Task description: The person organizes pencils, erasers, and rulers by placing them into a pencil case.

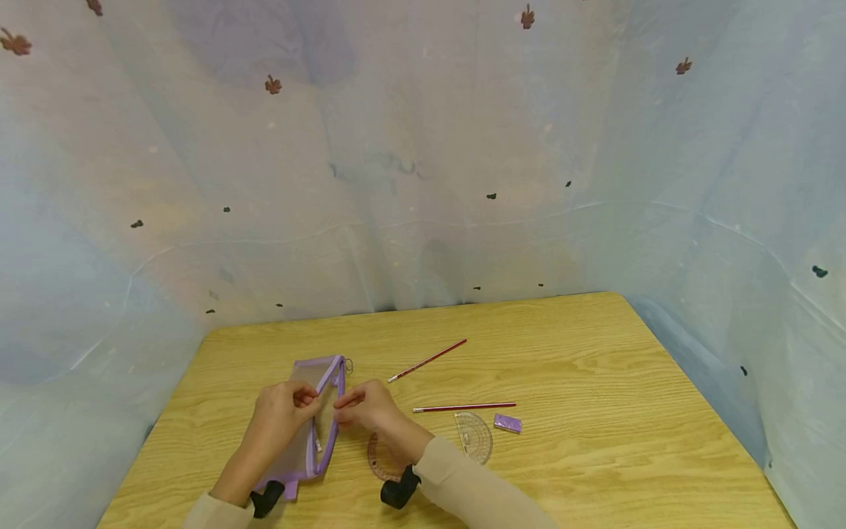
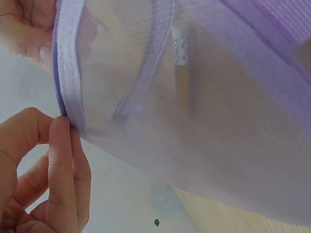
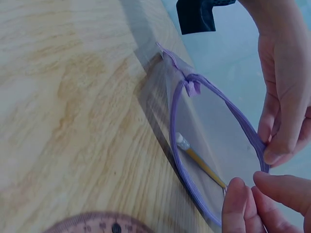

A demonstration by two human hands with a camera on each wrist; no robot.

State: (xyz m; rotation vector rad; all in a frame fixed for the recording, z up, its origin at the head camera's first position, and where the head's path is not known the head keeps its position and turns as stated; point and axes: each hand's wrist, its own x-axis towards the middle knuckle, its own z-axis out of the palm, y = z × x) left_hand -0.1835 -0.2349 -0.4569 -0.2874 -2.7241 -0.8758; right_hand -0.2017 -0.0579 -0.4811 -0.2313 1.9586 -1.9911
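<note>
A purple mesh pencil case (image 1: 300,448) with a zipper lies at the left of the table, its mouth spread apart. My left hand (image 1: 280,415) pinches the zipper edge on the left side of the mouth between thumb and fingers. At the opposite edge, my right hand (image 1: 377,411) pinches the rim with its fingertips. Through the mesh shows a pencil (image 3: 204,167) with a white eraser end and a silver band, lying inside the case. The far end of that pencil is hidden behind the right fingers in the right wrist view.
Right of the case lie a red pencil (image 1: 427,361) and a second red pencil (image 1: 465,407). Near them are a clear protractor (image 1: 474,437) and a purple eraser (image 1: 507,423). A reddish protractor (image 1: 374,463) is partly covered by my right forearm. A pale curtain (image 1: 423,184) hangs behind the table.
</note>
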